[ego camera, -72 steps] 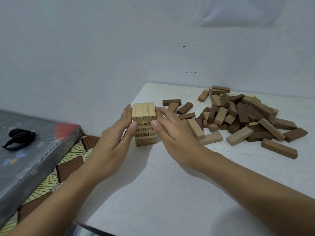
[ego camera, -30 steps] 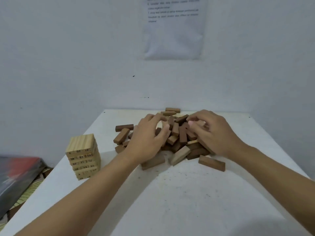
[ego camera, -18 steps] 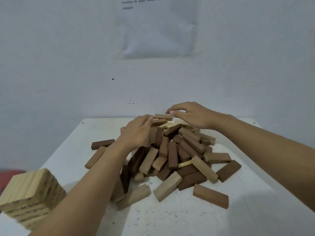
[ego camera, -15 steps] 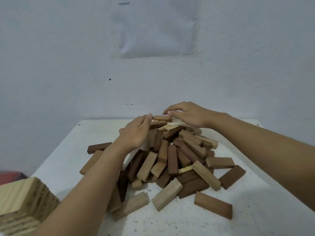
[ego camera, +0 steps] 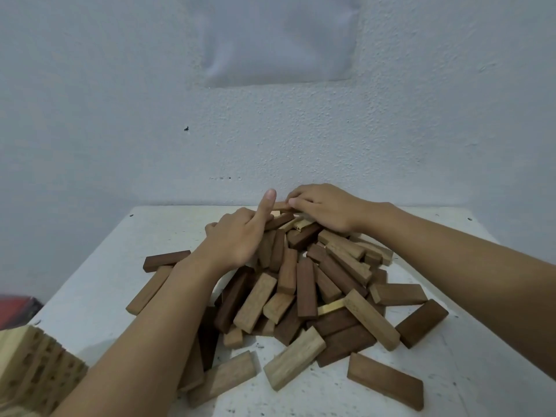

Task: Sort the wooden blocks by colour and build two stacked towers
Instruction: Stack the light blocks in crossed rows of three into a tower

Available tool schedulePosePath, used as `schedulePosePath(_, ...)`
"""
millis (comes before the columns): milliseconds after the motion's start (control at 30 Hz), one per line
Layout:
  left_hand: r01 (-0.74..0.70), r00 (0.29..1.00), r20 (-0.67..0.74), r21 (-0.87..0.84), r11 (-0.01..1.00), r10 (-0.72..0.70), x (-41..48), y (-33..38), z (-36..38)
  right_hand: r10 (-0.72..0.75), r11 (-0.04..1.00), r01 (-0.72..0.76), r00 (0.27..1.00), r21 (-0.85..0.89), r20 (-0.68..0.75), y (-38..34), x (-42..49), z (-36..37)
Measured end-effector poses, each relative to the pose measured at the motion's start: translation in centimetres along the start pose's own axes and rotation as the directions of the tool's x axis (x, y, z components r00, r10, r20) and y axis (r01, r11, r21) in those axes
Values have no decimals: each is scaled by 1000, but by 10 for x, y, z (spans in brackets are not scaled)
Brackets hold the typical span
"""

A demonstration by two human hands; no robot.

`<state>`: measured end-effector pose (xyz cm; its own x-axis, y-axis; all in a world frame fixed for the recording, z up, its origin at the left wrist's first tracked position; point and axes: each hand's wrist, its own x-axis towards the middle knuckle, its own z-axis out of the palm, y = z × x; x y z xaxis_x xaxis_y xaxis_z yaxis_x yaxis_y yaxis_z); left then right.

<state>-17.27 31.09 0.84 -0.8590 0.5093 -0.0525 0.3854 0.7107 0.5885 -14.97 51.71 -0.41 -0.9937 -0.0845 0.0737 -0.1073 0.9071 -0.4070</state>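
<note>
The pale tower [ego camera: 33,371] stands at the near left corner of the white table [ego camera: 90,311], cut off by the frame edge, its layers crossed and its block ends printed with small dark marks. Behind it, off the table, a red thing [ego camera: 18,305] shows only as a blur.

The left hand [ego camera: 237,239] lies palm down on the left shoulder of the pile [ego camera: 301,290]. Its thumb [ego camera: 269,200] sticks straight up and its other fingers dip out of sight among the blocks, so I cannot tell whether they hold anything.

The pile is a loose heap of mid-tan and dark brown blocks lying every way, with a couple of pale yellow ones half buried, one [ego camera: 304,225] near the crest and one [ego camera: 331,310] lower down.

At the far crest sits the top block [ego camera: 281,206], tan, its long axis running across the view from left to right. Its left end is just beside the raised thumb. Its right end goes in under the right hand [ego camera: 325,209], whose fingers [ego camera: 298,192] curl over it and seem to pinch it against the thumb.

So the right hand is the nearer one and likely lifts this block clear; a pull to the right along its length should disturb its neighbours least
</note>
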Motion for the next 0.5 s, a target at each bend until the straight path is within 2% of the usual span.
schedulePosePath(133,-30,998,-55,11,999,31,-5,-7,0,5,991,2,998,132,-60,0,-11,9)
schedulePosePath(267,-37,988,-147,126,991,55,-9,-16,-3,46,951,-22,996,308,-71,-3,-26,7)
schedulePosePath(500,20,964,-260,251,968,48,-15,-10,-16,28,957,-25,1000,289,-5,-10,-36,5)
